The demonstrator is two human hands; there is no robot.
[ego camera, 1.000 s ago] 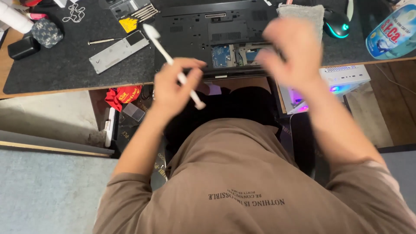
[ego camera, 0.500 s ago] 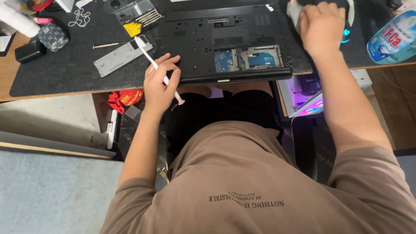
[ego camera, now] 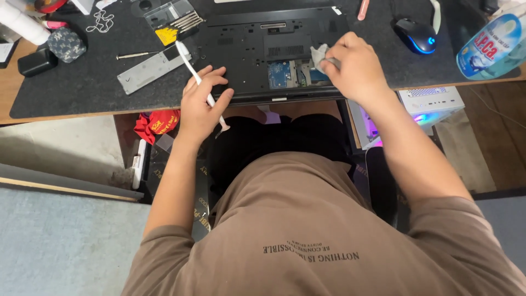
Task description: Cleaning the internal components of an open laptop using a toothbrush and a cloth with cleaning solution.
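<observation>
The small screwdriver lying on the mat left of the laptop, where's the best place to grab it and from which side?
Probably pinch the small screwdriver mid-shaft from above. It lies flat and roughly crosswise on the black mat, apart from the grey cover plate just below it, so there looks to be room for fingertips either side.

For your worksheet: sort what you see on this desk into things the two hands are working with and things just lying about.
In use:
left hand holding white syringe
right hand pressing grey wipe
opened laptop

Lying about:
mouse
blue bottle
grey cover plate
screwdriver
</observation>
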